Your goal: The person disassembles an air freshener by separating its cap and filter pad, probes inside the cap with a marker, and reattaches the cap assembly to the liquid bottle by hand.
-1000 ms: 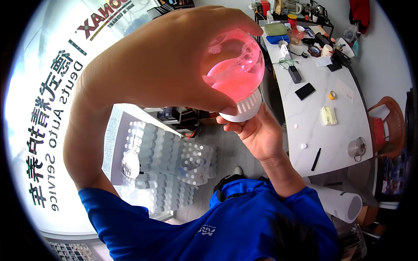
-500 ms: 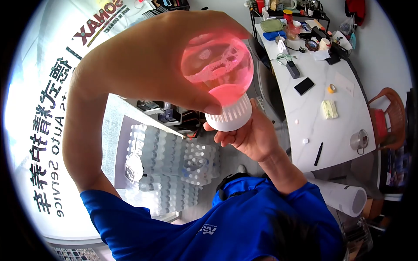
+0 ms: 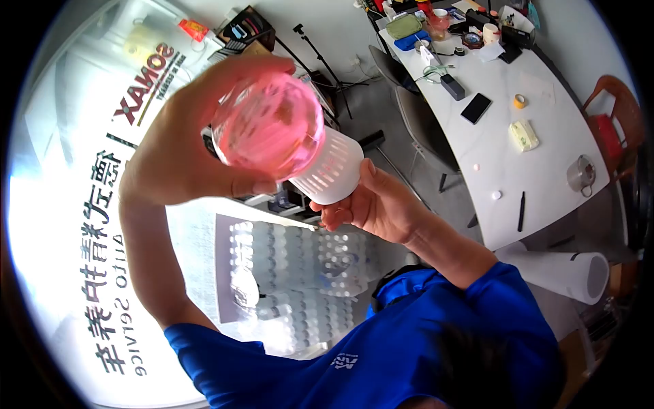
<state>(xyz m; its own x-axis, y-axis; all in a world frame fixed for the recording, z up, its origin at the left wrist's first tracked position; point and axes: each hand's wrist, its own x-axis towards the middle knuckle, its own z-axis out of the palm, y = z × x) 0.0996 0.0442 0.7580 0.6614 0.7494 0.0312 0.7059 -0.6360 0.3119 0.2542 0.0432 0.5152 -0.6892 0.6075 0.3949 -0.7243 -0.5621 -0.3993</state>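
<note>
A clear round container of pink liquid [image 3: 269,126] is held up in front of me, tilted. A white slotted base or cap [image 3: 328,167] is at its lower right end. My left hand [image 3: 170,146] curves around the round part, with the thumb along its lower edge. Around the white end my right hand [image 3: 388,211] is closed, thumb on its side and fingers beneath. The left fingertips are partly hidden behind the container.
On the right, a white table [image 3: 504,160] carries a phone [image 3: 476,108], a tape roll [image 3: 520,101], a tissue pack [image 3: 524,135], a black pen [image 3: 522,211] and a metal pot [image 3: 581,175]. Bottle packs [image 3: 293,273] stand below. Chairs [image 3: 426,129] line the table, near a tripod [image 3: 320,58].
My view has shifted. The container and both hands appear further left, and the white end now points more to the lower right. Both hands keep their hold.
</note>
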